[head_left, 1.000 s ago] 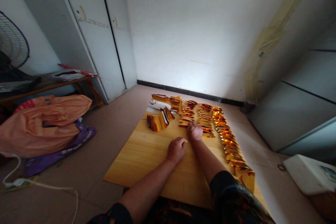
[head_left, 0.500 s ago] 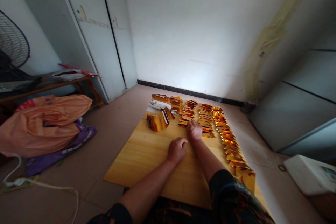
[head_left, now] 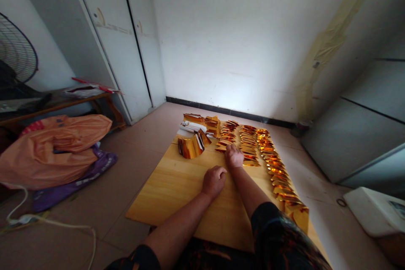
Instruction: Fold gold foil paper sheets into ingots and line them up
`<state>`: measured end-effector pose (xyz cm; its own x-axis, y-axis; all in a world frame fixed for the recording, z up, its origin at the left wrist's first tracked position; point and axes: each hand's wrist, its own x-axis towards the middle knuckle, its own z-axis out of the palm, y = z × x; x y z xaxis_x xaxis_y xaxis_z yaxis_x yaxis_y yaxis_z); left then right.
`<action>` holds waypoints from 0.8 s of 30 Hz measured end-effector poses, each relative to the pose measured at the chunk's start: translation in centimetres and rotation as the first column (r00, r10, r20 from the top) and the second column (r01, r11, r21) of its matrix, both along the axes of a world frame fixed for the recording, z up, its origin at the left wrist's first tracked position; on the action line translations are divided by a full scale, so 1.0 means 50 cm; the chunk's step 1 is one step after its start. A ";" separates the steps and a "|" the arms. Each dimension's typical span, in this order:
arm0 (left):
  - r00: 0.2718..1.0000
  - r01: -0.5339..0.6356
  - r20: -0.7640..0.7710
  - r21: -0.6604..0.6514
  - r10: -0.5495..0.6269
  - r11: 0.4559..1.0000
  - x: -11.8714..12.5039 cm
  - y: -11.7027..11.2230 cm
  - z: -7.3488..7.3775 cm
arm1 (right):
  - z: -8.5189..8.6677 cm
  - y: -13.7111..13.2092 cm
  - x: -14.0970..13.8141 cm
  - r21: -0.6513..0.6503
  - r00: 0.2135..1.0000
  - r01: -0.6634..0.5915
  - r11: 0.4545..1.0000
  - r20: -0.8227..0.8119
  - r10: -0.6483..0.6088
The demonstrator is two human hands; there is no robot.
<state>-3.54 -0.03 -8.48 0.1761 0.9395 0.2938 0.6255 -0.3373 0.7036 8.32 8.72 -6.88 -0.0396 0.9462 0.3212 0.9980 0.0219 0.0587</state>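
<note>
Right hand (head_left: 234, 156) sits curled, knuckles up, at the near end of the left row of folded gold foil pieces (head_left: 226, 137) — touching them, though whether it grips one I cannot tell. Left hand (head_left: 214, 180) rests as a loose fist on the wooden board (head_left: 177, 185), holding nothing visible. Two more gold rows (head_left: 272, 164) run along the right — a fanned gold stack (head_left: 190, 146) lies to the left.

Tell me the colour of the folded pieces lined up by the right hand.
Shiny gold, with orange glints: the folded pieces beside the right hand, head view.
</note>
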 end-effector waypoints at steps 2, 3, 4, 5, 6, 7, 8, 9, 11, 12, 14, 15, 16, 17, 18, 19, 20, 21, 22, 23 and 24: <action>1.000 0.001 0.000 0.007 -0.001 1.000 0.000 0.000 0.000 | 0.000 0.000 -0.001 -0.018 1.000 0.007 1.000 -0.001 -0.007; 1.000 0.002 0.001 0.011 -0.002 1.000 0.000 0.000 -0.001 | -0.001 0.001 -0.002 -0.026 1.000 0.009 1.000 -0.003 -0.010; 1.000 0.003 0.002 0.015 -0.003 1.000 0.000 0.001 -0.001 | -0.002 0.001 -0.003 -0.034 1.000 0.011 0.999 -0.006 -0.012; 1.000 0.004 0.003 0.016 -0.004 1.000 0.000 0.001 -0.001 | -0.002 0.001 -0.003 -0.041 1.000 0.013 0.999 -0.009 -0.014; 1.000 0.004 0.003 0.016 -0.004 1.000 0.000 0.001 -0.001 | -0.003 0.001 -0.004 -0.046 1.000 0.015 0.999 -0.013 -0.015; 1.000 0.004 0.002 0.015 -0.004 1.000 0.001 0.002 0.000 | -0.003 0.001 -0.004 -0.051 1.000 0.016 0.999 -0.015 -0.016; 1.000 0.004 0.001 0.012 -0.004 1.000 0.001 0.002 0.000 | -0.003 0.001 -0.004 -0.053 1.000 0.014 0.998 -0.017 -0.015; 1.000 0.003 0.000 0.009 -0.003 1.000 0.001 0.002 0.001 | -0.004 0.000 -0.004 -0.054 1.000 0.011 0.998 -0.017 -0.012; 1.000 0.002 -0.003 0.003 -0.001 1.000 0.001 0.001 0.002 | -0.005 0.000 -0.004 -0.052 1.000 0.011 0.999 -0.014 -0.011; 1.000 0.002 -0.005 0.000 -0.002 1.000 0.001 0.001 0.003 | -0.006 0.000 -0.003 -0.050 1.000 0.014 0.999 -0.012 -0.015; 1.000 0.001 -0.009 -0.006 -0.001 1.000 0.001 0.000 0.004 | -0.008 0.000 -0.004 -0.042 1.000 0.022 0.999 -0.014 -0.022; 1.000 0.002 -0.011 -0.008 -0.002 1.000 0.001 0.000 0.005 | -0.009 0.000 -0.004 -0.037 1.000 0.024 0.999 -0.019 -0.025; 1.000 0.003 -0.013 -0.011 -0.003 1.000 0.001 0.000 0.006 | -0.011 0.000 -0.004 -0.031 0.999 0.024 0.999 -0.025 -0.025; 1.000 0.004 -0.016 -0.013 -0.004 1.000 0.001 -0.001 0.007 | -0.012 0.000 -0.004 -0.024 0.999 0.023 0.999 -0.032 -0.024; 1.000 0.004 -0.017 -0.015 -0.004 1.000 0.001 -0.001 0.008 | -0.013 0.000 -0.004 -0.016 0.999 0.023 1.000 -0.039 -0.024; 1.000 0.004 -0.019 -0.017 -0.005 1.000 0.001 -0.001 0.008 | -0.014 0.000 -0.004 -0.009 0.999 0.023 1.000 -0.045 -0.024; 1.000 0.003 -0.019 -0.017 -0.003 1.000 0.001 -0.002 0.009 | -0.014 0.000 -0.004 -0.002 0.998 0.025 1.000 -0.049 -0.025; 1.000 0.000 -0.019 -0.015 0.000 1.000 0.001 -0.002 0.010 | -0.013 0.000 -0.003 0.005 0.998 0.027 1.000 -0.052 -0.026; 1.000 -0.004 -0.018 -0.013 0.004 1.000 0.001 -0.002 0.010 | -0.012 -0.001 -0.003 0.012 0.998 0.030 0.999 -0.054 -0.029; 1.000 -0.007 -0.017 -0.010 0.006 1.000 0.001 -0.002 0.010 | -0.011 -0.003 -0.003 0.015 0.998 0.033 0.999 -0.056 -0.032; 1.000 -0.008 -0.015 -0.007 0.008 1.000 0.001 -0.002 0.010 | -0.009 -0.006 -0.003 0.017 0.998 0.035 0.999 -0.057 -0.034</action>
